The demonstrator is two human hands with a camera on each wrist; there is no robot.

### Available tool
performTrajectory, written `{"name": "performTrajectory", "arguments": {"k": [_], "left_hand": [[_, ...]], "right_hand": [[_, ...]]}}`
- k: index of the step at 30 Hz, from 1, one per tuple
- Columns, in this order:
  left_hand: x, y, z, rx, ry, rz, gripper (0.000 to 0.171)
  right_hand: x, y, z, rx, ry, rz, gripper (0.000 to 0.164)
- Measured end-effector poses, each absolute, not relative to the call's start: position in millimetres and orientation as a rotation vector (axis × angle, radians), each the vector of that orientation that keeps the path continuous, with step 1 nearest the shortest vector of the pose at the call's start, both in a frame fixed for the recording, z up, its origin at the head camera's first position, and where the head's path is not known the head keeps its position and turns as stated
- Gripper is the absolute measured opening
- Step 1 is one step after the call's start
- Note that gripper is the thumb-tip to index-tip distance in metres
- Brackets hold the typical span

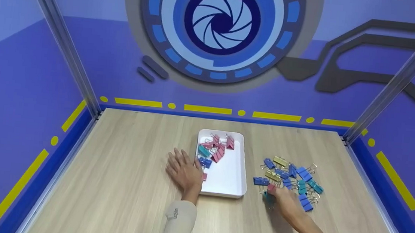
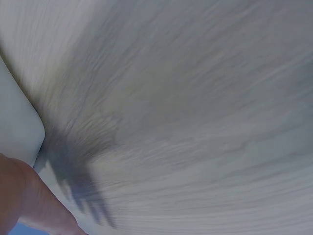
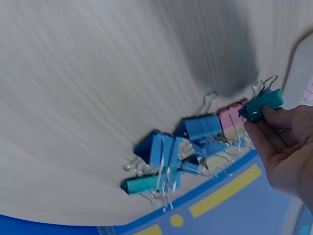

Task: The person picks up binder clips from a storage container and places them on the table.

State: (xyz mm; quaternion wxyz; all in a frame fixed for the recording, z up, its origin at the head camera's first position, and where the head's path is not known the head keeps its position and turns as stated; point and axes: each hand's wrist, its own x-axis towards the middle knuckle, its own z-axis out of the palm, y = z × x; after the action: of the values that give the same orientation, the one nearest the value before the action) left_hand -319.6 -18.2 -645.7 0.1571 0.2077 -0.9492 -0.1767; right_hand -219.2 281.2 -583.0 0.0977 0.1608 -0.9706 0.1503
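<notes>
My right hand point(image 1: 287, 203) is at the near left side of a pile of binder clips. Between its thumb and fingers it pinches a teal binder clip point(image 3: 264, 105), seen best in the right wrist view. A pink binder clip point(image 1: 272, 188) lies just beyond those fingertips. To the left is a white tray point(image 1: 225, 187) with several pink binder clips point(image 1: 218, 153), a teal one point(image 1: 204, 150) and a blue one point(image 1: 205, 163) along its left and far parts. My left hand point(image 1: 184, 170) rests against the tray's left side, fingers extended, thumb at the rim.
Several blue point(image 1: 304, 173), teal point(image 1: 315, 186) and yellow point(image 1: 280, 161) binder clips lie loosely heaped right of the tray, wire handles sticking out. The wooden table point(image 1: 130, 185) is bounded by blue panels point(image 1: 95, 65) at the back and both sides.
</notes>
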Motion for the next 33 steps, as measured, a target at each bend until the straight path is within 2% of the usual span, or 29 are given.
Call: {"name": "performTrajectory", "arguments": {"k": [8,20,24,29,33], "left_hand": [[-318,-13,-646,0.578,-2.726,-0.504,0.064],[-319,-12,-647,0.572,-2.723,-0.496,0.065],[-319,-14,-646,0.571,-2.724,-0.511,0.065],[-319,-17,-643,0.579,-2.721,-0.522,0.065],[-319,-18,-644,0.585,-2.715,-0.511,0.065]], "right_hand": [[-222,286,-601,0.446,-2.871,0.226,0.026],[-240,296,-604,0.366,-2.864,0.255,0.024],[-245,297,-602,0.432,-2.830,0.186,0.024],[-252,291,-582,0.495,-2.974,0.291,0.019],[-260,279,-557,0.407,-3.128,0.440,0.011]]}}
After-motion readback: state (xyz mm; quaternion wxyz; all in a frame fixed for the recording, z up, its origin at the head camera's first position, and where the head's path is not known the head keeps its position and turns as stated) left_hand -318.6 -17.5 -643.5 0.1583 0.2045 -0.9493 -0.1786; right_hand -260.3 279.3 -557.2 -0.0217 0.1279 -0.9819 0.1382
